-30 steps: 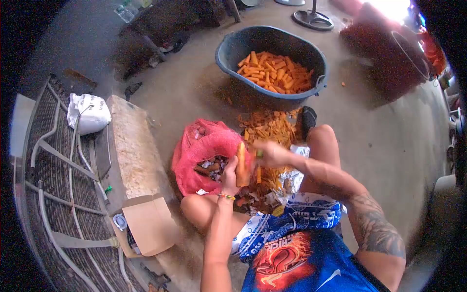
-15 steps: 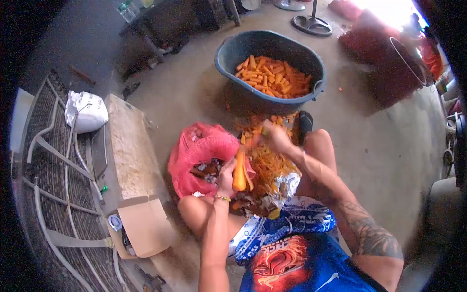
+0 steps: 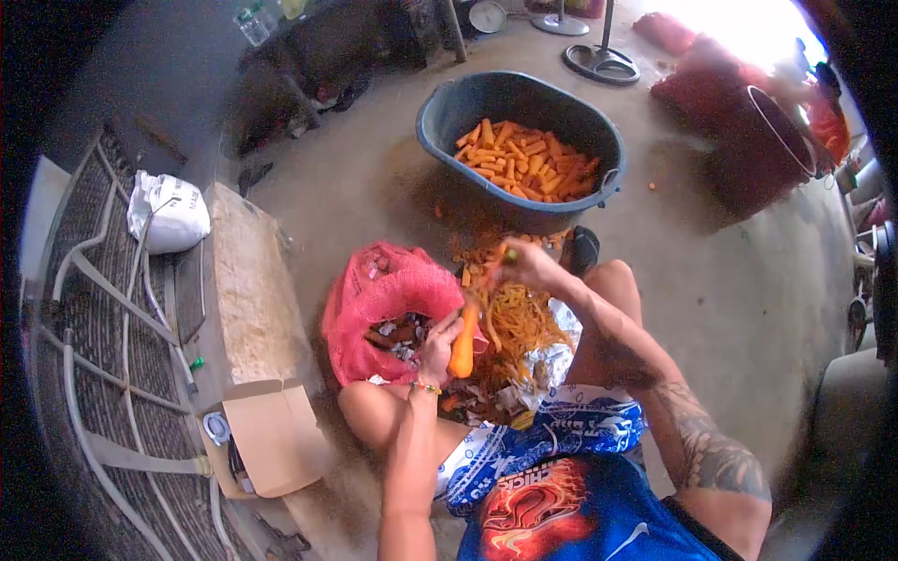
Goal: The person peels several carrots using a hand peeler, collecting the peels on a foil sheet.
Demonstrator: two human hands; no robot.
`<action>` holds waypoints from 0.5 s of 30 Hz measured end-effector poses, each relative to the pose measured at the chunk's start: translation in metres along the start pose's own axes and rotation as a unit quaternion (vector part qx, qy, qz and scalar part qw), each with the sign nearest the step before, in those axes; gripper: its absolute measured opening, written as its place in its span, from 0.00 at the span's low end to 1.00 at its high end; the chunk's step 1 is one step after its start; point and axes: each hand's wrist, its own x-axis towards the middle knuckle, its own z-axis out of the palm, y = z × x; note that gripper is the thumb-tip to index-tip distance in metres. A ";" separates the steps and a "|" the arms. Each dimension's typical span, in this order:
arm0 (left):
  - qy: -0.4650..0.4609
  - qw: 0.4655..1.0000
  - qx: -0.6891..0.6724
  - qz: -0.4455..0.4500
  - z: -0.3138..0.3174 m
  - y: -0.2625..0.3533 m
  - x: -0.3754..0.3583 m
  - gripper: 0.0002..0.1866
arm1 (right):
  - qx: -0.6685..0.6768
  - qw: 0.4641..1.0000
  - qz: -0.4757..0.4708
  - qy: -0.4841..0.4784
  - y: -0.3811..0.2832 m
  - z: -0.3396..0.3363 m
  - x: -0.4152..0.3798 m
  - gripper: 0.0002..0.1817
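My left hand [image 3: 438, 352] is closed around the lower part of an orange carrot [image 3: 463, 353], which points up and away from me. Just beyond the carrot's far end, my right hand [image 3: 529, 266] grips a small peeler [image 3: 510, 254] with a green part; motion blurs it. Under my hands lies a heap of orange carrot peelings [image 3: 516, 316], partly on crumpled silvery foil or paper [image 3: 552, 363]. Left of my left hand, an open pink mesh sack [image 3: 393, 280] contains dark, unpeeled-looking carrots [image 3: 404, 333] and paper scraps.
Ahead stands a dark oval tub [image 3: 438, 140] of orange carrot pieces [image 3: 533, 168]. A cardboard box [image 3: 281, 439], a stone-like slab [image 3: 243, 280] and a metal frame [image 3: 103, 318] are to the left. A red barrel [image 3: 762, 159] and red sacks [image 3: 702, 75] stand at right.
My right hand has shifted slightly left with the peeler. My left hand still holds the carrot, and its lower end shows more orange surface. The whole view has moved slightly.
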 end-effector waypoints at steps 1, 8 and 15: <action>-0.001 1.000 0.025 -0.009 0.003 0.002 -0.003 0.23 | -0.097 0.995 -0.013 0.012 -0.007 0.005 -0.006 0.13; 0.024 0.992 -0.122 -0.027 -0.009 -0.016 0.007 0.21 | -0.078 0.993 -0.038 0.083 0.078 0.055 0.000 0.20; 0.000 0.993 -0.116 -0.002 -0.006 -0.010 0.007 0.19 | -0.072 0.990 0.097 0.075 0.046 0.040 -0.004 0.22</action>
